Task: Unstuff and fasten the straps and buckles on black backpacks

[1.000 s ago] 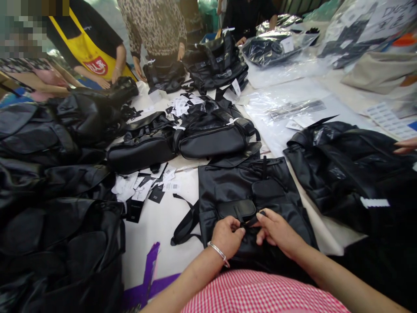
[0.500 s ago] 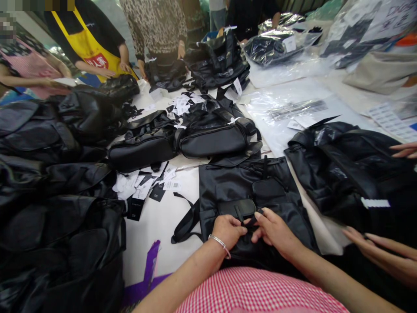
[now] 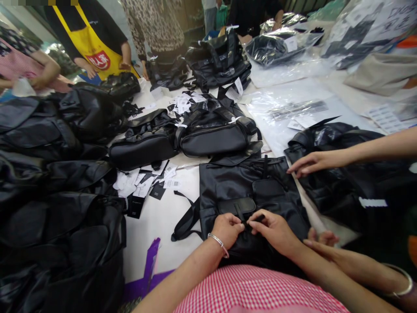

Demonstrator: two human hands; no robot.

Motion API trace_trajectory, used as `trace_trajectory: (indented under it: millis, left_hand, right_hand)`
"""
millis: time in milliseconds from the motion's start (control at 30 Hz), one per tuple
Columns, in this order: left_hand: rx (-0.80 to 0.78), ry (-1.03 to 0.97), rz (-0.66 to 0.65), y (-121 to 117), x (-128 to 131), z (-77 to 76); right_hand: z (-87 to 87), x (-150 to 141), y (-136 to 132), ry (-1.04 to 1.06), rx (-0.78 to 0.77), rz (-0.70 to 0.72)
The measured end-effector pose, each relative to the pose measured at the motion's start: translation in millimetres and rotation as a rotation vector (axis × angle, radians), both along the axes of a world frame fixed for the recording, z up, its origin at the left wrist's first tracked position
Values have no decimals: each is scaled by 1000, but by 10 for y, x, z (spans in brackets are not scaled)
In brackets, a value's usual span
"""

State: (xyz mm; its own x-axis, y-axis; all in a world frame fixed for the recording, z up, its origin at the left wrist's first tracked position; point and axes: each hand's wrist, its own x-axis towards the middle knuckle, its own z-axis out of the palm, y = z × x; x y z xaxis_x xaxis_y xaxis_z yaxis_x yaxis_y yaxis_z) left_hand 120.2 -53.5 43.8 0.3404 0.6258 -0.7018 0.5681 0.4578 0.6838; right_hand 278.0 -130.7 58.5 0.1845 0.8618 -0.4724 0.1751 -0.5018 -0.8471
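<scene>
Strap (image 3: 260, 218) was kept pinched by the left hand (image 3: 226, 230) and the right hand (image 3: 276, 231), drawn closer together than a second ago, so finer fiddling was suggested. Beneath, a black backpack (image 3: 224, 182) was laid flat on the worktop (image 3: 163, 234), its smooth, shiny front creased around two pockets (image 3: 269, 191). Along its right edge, other hands (image 3: 312, 163) had been brought in, crowding the space.

Handwriting (image 3: 396, 11) on the plastic bag (image 3: 361, 32) at the counter's (image 3: 156, 224) far right corner shows "D", "05"; a yellow apron's red badge (image 3: 101, 60) past the far edge reads "人家".
</scene>
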Motion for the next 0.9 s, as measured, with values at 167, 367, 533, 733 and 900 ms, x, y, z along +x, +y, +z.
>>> trace_trajectory:
  millis: [167,367,533,733,900]
  left_hand:
    - [4,1,10,-5,12,37]
    - [28,23,-17,-10,16,76]
    - [51,39,-13,-15,17,47]
    - [32,79,-2,28,37,32]
    - [-43,110,21,106,61,110]
  right_hand:
    - [-16,-33,20,-13,-55,-117]
    - [-103,-97,16,108,-158,-271]
    - [-136,-103,8,231,-153,-350]
    - [-103,-104,42,263,-171,-365]
    - [-117,-118,85,204,-152,-334]
